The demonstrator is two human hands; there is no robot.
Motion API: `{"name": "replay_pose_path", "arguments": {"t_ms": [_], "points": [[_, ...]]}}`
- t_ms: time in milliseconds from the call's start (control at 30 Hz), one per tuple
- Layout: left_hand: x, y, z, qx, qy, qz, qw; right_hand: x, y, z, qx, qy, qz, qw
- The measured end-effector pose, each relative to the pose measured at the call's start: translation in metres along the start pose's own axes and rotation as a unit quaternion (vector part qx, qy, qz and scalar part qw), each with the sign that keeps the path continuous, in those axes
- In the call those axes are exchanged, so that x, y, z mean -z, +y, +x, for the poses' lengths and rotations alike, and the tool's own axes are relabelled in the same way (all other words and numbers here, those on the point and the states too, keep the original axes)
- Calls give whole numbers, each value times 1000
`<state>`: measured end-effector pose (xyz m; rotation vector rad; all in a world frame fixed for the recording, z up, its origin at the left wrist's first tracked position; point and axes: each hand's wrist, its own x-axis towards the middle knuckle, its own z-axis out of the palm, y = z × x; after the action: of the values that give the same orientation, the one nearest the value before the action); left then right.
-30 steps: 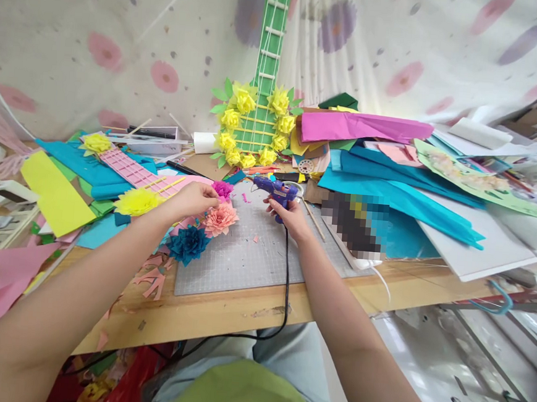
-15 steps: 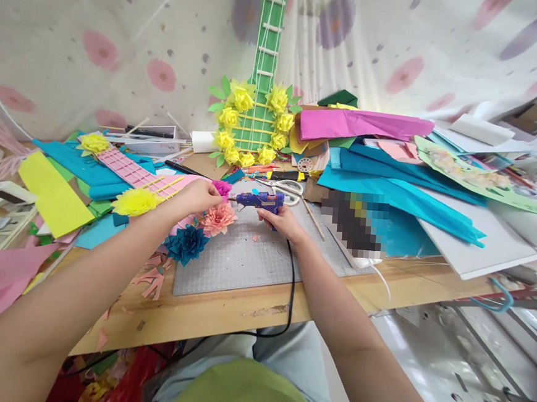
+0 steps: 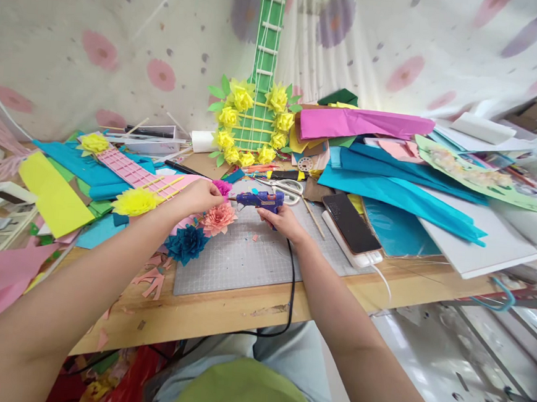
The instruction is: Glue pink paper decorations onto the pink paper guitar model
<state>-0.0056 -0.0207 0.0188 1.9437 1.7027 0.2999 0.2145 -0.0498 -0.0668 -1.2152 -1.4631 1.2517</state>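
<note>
My right hand (image 3: 280, 219) is wrapped round the handle of a blue glue gun (image 3: 262, 200), its nozzle pointing left. The nozzle is close to the fingertips of my left hand (image 3: 202, 197), which are pinched together in front of a magenta paper flower (image 3: 223, 188). What those fingers hold, if anything, is hidden. Below them are a coral paper flower (image 3: 219, 219) and a dark blue one (image 3: 187, 244), by a pink paper guitar (image 3: 125, 168) with yellow flowers. My left forearm covers part of the guitar.
A grey cutting mat (image 3: 226, 272) lies under the work, with scissors (image 3: 288, 189) behind. A phone (image 3: 351, 222) rests on a white power strip (image 3: 354, 256). At the back stands a green paper guitar (image 3: 251, 122). Blue paper (image 3: 404, 187) is piled right; a black cord (image 3: 292, 289) hangs over the edge.
Both hands and the glue gun stay almost in the same place. The phone, blurred out before, now shows clearly.
</note>
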Motion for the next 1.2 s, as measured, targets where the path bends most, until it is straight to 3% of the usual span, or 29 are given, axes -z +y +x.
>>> {"name": "replay_pose_path", "arguments": {"t_ms": [700,967,1067,1200], "points": [[0,1,2,-2,4,3,1000,1,1,0,-3,0,1,1000],[5,4,0,13,-10,-61,998,2,2,1,-19,7,-7,1000],[11,7,-3,21,-24,-146,989,3,5,3,-20,34,-24,999],[20,9,-2,64,10,-240,969,5,12,10,-16,138,-83,987]]}}
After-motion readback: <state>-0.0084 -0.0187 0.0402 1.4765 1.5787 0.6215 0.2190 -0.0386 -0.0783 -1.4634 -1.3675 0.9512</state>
